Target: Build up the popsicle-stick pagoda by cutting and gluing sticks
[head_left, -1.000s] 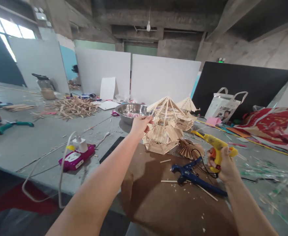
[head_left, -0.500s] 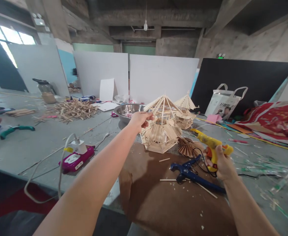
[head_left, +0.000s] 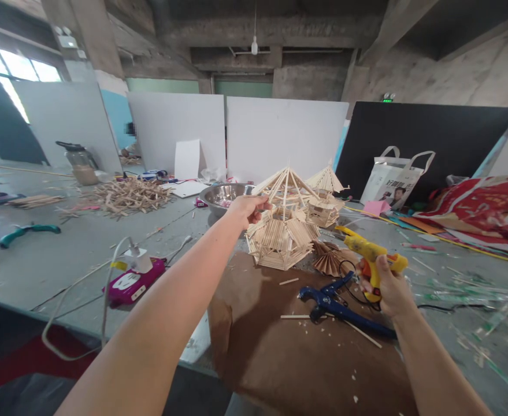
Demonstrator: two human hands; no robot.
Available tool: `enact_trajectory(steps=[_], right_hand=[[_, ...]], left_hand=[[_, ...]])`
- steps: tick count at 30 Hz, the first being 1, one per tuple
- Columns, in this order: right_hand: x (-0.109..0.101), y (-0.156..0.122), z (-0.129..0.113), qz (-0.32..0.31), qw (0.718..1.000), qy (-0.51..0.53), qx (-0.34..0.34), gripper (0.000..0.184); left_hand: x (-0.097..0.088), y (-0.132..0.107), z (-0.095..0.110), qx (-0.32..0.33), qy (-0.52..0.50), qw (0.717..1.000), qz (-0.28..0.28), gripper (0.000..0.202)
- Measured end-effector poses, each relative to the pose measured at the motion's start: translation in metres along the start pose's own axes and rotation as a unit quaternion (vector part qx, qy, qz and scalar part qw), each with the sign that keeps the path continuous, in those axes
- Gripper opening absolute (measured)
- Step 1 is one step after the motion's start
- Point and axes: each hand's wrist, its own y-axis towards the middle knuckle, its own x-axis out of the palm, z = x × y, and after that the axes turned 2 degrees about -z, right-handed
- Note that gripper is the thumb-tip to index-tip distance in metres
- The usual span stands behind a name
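Note:
My left hand (head_left: 248,210) reaches forward with its fingers pinched at the left edge of the roof of a wooden stick model house (head_left: 282,240); the exact contact is hidden by the fingers. The model has a sloped stick base and an open, pointed roof frame. Wrapped in my right hand (head_left: 388,289) is a yellow glue gun (head_left: 364,248), its nozzle pointing left toward the model. A blue cutter (head_left: 334,309) lies below on the brown board (head_left: 280,358), near loose sticks. Between model and glue gun sits a folded brown paper fan (head_left: 326,258).
A second stick model (head_left: 325,205) stands behind, near a metal bowl (head_left: 214,199). Leftward are a heap of sticks (head_left: 134,196), a purple power strip (head_left: 134,283) with cords, and teal pliers (head_left: 28,231). A white bag (head_left: 388,182) and clear plastic scraps (head_left: 474,294) are on the right.
Another person's hand at the far left edge has gone out of view. My two hands, the glue gun and the model stay nearly still; the view shifts slightly.

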Motion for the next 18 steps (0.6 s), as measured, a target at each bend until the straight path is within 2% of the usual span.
enact_trajectory(steps=[9, 18], right_hand=[[-0.0021, 0.0006, 0.0019, -0.008, 1.000, -0.003, 0.012, 0.041], [-0.0018, 0.0005, 0.0013, -0.004, 1.000, -0.007, 0.003, 0.039]], left_hand=[[-0.0045, 0.0054, -0.0037, -0.011, -0.027, 0.999, -0.033, 0.016], [-0.0046, 0.0050, -0.0019, -0.057, -0.058, 0.995, -0.057, 0.013]])
